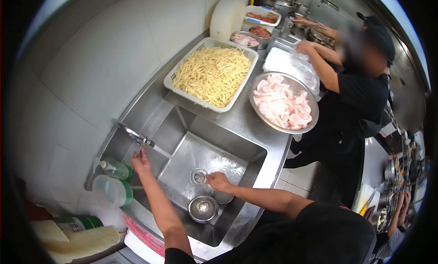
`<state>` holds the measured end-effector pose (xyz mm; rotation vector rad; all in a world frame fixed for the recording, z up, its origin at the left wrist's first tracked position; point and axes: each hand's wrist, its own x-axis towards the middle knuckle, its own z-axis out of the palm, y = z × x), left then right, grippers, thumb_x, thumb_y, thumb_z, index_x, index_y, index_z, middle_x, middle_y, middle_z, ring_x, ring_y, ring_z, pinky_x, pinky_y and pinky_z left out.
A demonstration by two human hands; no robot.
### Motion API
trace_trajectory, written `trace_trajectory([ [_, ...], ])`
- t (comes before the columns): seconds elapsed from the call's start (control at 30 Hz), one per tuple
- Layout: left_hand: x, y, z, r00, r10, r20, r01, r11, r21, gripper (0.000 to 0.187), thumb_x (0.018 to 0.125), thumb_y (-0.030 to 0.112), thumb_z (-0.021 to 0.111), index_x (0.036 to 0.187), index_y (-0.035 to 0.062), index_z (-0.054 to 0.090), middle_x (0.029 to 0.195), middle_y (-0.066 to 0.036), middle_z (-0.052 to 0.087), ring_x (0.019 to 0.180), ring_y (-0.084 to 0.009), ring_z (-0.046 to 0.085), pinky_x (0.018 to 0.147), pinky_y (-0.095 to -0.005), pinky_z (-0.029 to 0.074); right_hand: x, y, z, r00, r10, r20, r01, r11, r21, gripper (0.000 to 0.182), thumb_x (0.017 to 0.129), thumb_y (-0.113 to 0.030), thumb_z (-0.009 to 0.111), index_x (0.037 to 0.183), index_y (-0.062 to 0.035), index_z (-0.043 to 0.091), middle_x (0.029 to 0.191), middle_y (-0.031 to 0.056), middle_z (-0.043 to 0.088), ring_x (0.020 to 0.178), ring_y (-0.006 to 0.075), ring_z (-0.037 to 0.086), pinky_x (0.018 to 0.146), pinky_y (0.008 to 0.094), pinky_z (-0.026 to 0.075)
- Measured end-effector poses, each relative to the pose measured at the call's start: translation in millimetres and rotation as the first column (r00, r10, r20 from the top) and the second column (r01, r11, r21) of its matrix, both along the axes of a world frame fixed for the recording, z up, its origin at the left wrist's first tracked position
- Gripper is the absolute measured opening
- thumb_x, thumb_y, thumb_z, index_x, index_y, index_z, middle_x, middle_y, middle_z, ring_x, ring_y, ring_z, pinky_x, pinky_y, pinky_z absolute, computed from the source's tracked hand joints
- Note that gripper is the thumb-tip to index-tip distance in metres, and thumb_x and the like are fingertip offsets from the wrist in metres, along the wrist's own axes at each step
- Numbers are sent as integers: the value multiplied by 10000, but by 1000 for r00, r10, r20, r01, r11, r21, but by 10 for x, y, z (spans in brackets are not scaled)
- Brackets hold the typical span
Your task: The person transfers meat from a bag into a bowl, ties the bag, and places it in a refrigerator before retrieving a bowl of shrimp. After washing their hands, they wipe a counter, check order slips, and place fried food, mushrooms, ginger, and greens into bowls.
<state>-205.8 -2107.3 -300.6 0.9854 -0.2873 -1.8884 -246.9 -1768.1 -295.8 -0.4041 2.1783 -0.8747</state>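
Observation:
A steel sink lies below me, with water running from the faucet on its left side. My left hand is raised to the faucet's end, fingers drawn together and touching it. Down in the basin, my right hand is closed beside the drain; what its fingers hold, if anything, is hidden. Partly under that hand is a round grey metal piece. A small metal bowl with some pale bits in it sits on the basin floor nearer to me.
Behind the sink stand a white basket of noodles and a metal bowl of pale raw meat. A co-worker in black handles a plastic bag at the counter. A green-labelled bottle and a clear tub are left of the sink.

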Motion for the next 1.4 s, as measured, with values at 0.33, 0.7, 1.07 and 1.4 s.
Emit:
trace_trajectory([
  [0.33,-66,513,356,749,-210,628,535,751,-387,598,836,314,536,1346,64,352,1364,-102,375,1255,-259,346,1029,-457,251,-68,908,91,976,-84,201,151,926,-347,375,855,-396,566,1038,-75,627,997,69,626,867,184,585,784,316,482],
  [0.7,-61,4826,744,285,-796,534,928,91,-360,553,928,498,343,1095,-6,496,930,-95,582,912,-197,537,832,-304,407,-89,1680,172,265,-94,960,933,276,-230,373,838,-478,543,988,-136,534,995,55,619,939,211,583,669,457,465],
  [1.07,419,7572,619,-357,-795,491,832,-509,-220,231,941,286,468,828,85,470,764,-42,507,741,-155,517,695,-306,461,896,4314,260,-269,-814,515,766,-505,-398,539,787,-602,509,1108,-174,579,1136,121,570,1102,314,471,809,548,396],
  [1.4,2058,9782,192,-991,-133,22,135,-982,132,229,902,214,472,715,84,499,618,-21,497,543,-125,493,507,-259,426,3357,6242,33,-626,-643,-441,758,-369,-539,218,687,-193,597,853,-53,576,676,196,613,688,388,609,617,444,500],
])
